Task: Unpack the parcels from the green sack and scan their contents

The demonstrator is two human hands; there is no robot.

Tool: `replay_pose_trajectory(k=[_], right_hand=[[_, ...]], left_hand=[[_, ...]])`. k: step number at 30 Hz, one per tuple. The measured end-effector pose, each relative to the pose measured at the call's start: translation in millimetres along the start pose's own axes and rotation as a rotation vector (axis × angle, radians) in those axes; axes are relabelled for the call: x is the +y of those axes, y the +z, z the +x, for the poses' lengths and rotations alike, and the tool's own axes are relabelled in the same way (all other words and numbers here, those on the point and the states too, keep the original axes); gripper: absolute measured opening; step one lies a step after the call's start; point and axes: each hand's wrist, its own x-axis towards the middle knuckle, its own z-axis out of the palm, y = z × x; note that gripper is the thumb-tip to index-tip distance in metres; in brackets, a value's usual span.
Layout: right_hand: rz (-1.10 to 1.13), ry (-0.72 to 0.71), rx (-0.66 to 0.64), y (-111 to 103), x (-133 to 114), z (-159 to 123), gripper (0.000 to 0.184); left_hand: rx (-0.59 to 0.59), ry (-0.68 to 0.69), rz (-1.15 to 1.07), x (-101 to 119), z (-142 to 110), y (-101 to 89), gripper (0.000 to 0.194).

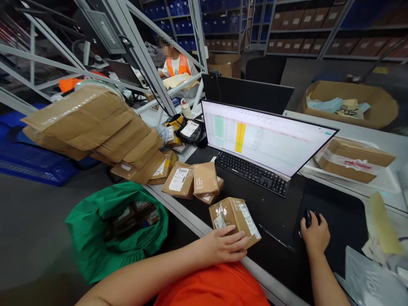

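My left hand lies with fingers stretched out on the near side of a small cardboard box that carries white labels. It touches the box but does not wrap round it. Over on the mouse pad, my right hand is curled over a black computer mouse. A black pen lies between the two hands. Beyond them stand a black keyboard and a monitor with a spreadsheet on it. Left of the labelled box are more small cardboard boxes.
A green sack with parcels inside stands below the desk's left edge. Flattened-looking large cartons pile up at left. On the right are a white tray with a taped carton and plastic bags. A co-worker sits beyond the metal frame.
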Motion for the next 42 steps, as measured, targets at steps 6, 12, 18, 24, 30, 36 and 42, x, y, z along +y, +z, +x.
replay_pose_trajectory(k=[6,12,18,24,30,36,42], right_hand=[[0.032,-0.001,0.044,4.3,6.3,0.3,0.052],[0.043,0.004,0.04,9.1,9.5,-0.7,0.051],[0.049,0.002,0.076,15.8,15.2,-1.6,0.052],[0.064,-0.008,0.075,14.3,13.4,-0.5,0.053],[0.078,0.002,0.073,11.3,11.1,-1.0,0.052],[0.075,0.04,0.015,2.0,2.2,5.6,0.054],[0.102,-0.021,0.011,-41.9,-14.2,-17.6,0.047]], left_hand=[[-0.155,-0.059,-0.195,0.9,-5.9,14.5,0.047],[-0.164,-0.215,-0.429,-3.5,-5.8,28.2,0.077],[-0.261,-0.313,-0.515,-8.5,8.2,13.0,0.089],[-0.234,-0.28,-0.246,-9.2,10.0,16.4,0.081],[-0.223,-0.154,-0.093,-26.1,18.4,5.5,0.06],[-0.009,-0.514,-0.433,-28.4,17.2,2.3,0.09],[0.081,-0.731,-0.946,-20.8,-11.2,35.6,0.106]])
